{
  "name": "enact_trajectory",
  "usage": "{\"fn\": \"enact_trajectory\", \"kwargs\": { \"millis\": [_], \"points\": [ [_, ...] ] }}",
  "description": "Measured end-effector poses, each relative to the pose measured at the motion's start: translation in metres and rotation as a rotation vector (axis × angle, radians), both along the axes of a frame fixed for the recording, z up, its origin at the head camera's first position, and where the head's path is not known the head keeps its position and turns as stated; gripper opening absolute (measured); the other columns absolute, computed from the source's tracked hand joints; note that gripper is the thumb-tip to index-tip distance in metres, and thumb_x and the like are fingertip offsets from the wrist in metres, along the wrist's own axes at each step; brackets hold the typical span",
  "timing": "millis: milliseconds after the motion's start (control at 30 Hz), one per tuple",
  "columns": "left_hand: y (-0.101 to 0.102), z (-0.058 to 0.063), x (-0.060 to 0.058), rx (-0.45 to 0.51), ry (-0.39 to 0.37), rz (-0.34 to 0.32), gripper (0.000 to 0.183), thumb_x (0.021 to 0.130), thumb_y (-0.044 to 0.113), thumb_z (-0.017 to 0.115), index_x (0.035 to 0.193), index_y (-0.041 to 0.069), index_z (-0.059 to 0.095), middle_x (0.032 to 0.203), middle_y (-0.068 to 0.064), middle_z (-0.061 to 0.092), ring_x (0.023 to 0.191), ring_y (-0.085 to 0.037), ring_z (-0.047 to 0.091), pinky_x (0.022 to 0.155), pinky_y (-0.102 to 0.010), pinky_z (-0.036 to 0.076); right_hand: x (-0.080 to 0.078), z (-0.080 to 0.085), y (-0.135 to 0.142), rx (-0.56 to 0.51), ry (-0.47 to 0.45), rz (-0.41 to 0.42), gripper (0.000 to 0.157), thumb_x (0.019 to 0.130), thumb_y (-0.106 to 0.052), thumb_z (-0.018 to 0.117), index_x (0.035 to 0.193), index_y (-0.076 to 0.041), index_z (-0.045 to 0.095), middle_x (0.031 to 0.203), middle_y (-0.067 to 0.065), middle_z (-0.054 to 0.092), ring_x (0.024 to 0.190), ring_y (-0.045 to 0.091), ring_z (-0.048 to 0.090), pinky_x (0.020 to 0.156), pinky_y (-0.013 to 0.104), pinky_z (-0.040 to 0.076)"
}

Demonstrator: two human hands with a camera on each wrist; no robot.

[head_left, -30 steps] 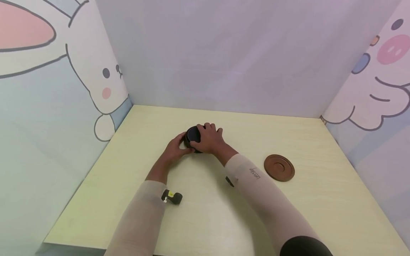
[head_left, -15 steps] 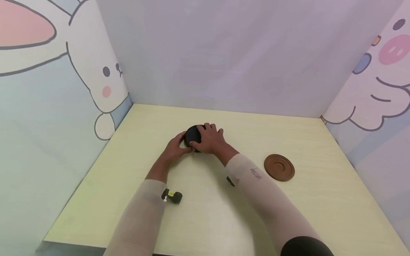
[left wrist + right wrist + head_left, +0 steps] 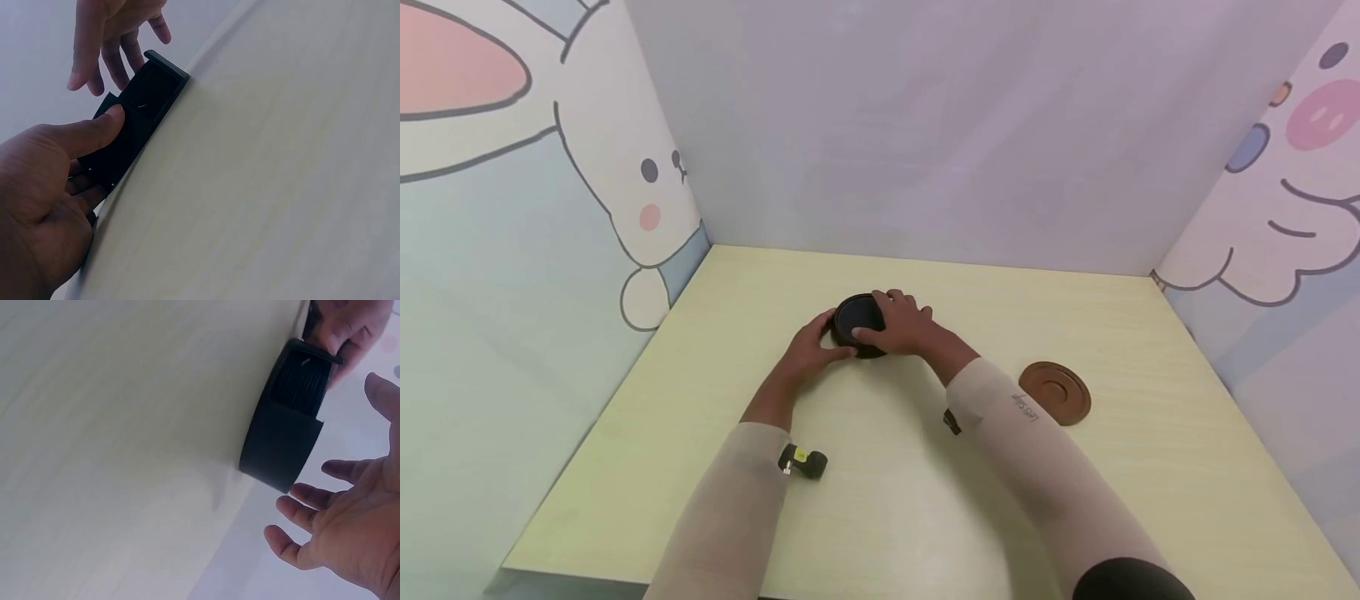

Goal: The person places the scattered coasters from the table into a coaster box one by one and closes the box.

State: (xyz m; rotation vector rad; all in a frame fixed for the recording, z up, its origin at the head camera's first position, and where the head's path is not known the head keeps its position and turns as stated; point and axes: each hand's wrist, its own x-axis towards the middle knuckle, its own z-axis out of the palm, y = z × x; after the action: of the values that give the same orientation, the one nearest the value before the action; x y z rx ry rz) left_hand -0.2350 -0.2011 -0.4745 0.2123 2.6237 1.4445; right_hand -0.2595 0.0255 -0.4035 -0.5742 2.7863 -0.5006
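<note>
A round black coaster holder (image 3: 855, 315) stands on the table in the head view, a dark disc showing at its top. Its side has a cut-out in the left wrist view, with ribbed dark layers (image 3: 147, 90) inside. My left hand (image 3: 808, 346) grips the holder's left side, thumb on the near wall and fingers behind. My right hand (image 3: 902, 323) is at the holder's right side; in the right wrist view its fingers are spread (image 3: 356, 519) and very close to the wall, contact unclear. A brown round coaster (image 3: 1055, 392) lies flat to the right.
The pale table (image 3: 880, 467) ends at a grey back wall (image 3: 910, 133) and printed side walls. Small black wrist cameras are strapped to both sleeves. A dark round shape (image 3: 1131, 579) covers part of the lower right edge.
My right hand has slid a little to the right, loosening from the holder and uncovering more of its top. The left hand and the brown coaster have stayed put.
</note>
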Motion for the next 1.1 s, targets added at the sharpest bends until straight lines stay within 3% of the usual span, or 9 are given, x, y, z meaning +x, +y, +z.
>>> {"fn": "enact_trajectory", "kwargs": {
  "millis": [467,1100],
  "points": [
    [0.000,-0.002,-0.002,0.031,0.022,-0.002,0.099,0.094,0.027,0.089,0.172,0.006,0.031,0.179,-0.016,0.032,0.169,-0.037,0.027,0.141,-0.054,0.022,0.005,0.019,0.058,-0.054,-0.057,-0.076,0.091,0.107,-0.064,0.054,0.176,-0.014,0.021,0.180,0.023,0.021,0.166,0.051,0.018,0.126,0.086,0.018],
    [0.002,-0.001,0.000,0.023,0.016,-0.001,0.098,0.095,0.025,0.088,0.172,0.004,0.031,0.179,-0.018,0.033,0.169,-0.038,0.028,0.141,-0.053,0.022,0.037,0.023,0.115,0.086,-0.116,-0.262,0.096,0.104,-0.062,0.060,0.175,-0.011,0.021,0.179,0.030,0.012,0.163,0.057,0.013,0.123,0.090,0.014]
  ]
}}
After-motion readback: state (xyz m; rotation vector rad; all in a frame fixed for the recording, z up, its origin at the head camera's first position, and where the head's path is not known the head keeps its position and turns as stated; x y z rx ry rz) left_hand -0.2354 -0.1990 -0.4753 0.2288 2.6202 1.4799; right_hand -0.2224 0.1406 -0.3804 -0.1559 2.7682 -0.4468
